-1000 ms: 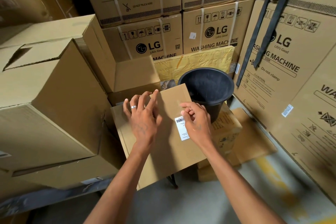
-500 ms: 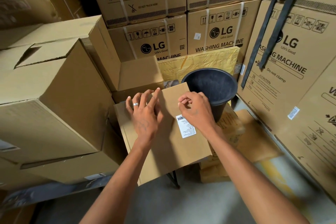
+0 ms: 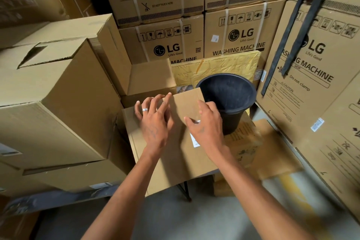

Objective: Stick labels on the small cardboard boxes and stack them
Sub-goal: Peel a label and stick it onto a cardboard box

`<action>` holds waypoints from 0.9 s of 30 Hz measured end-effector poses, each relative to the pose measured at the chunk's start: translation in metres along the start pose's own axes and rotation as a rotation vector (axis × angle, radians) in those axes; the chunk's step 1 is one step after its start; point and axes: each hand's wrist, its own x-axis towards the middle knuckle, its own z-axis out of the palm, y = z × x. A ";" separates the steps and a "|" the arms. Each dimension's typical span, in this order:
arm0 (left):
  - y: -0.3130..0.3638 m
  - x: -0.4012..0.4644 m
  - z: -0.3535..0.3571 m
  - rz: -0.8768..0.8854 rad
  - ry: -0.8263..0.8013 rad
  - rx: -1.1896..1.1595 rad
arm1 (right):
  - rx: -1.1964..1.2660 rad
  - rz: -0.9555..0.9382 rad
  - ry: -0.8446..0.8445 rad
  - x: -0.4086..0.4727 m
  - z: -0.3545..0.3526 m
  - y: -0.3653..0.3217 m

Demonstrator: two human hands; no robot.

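Note:
A flat brown cardboard box [image 3: 171, 163] lies in front of me on a small stand. A white barcode label [image 3: 194, 141] is stuck on its top face, and my right wrist hides most of it. My left hand [image 3: 153, 122], with a ring on one finger, rests on the left part of the lid with its fingers spread. Over the label and the box's far right part lies my right hand [image 3: 207, 124], fingers loosely bent and thumb pointing left. I see nothing held in either hand.
A black plastic bucket [image 3: 231, 109] stands just right of the box, on printed cartons [image 3: 245, 142]. Large plain cartons [image 3: 58, 103] crowd the left, and one small carton [image 3: 150, 78] sits behind. Washing-machine cartons [image 3: 241, 31] wall the back and right. Bare floor [image 3: 185, 220] lies below.
My right hand slid from the label's left edge up over the box and now covers most of the label. My left hand stayed on the lid, its fingers spreading slightly.

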 end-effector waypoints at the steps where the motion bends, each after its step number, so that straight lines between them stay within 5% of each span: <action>1: 0.000 0.000 0.000 0.001 0.001 0.002 | -0.020 0.020 -0.007 -0.005 0.002 -0.002; 27: 0.001 -0.002 0.001 -0.003 0.037 0.013 | 0.280 0.280 -0.096 0.000 -0.014 0.005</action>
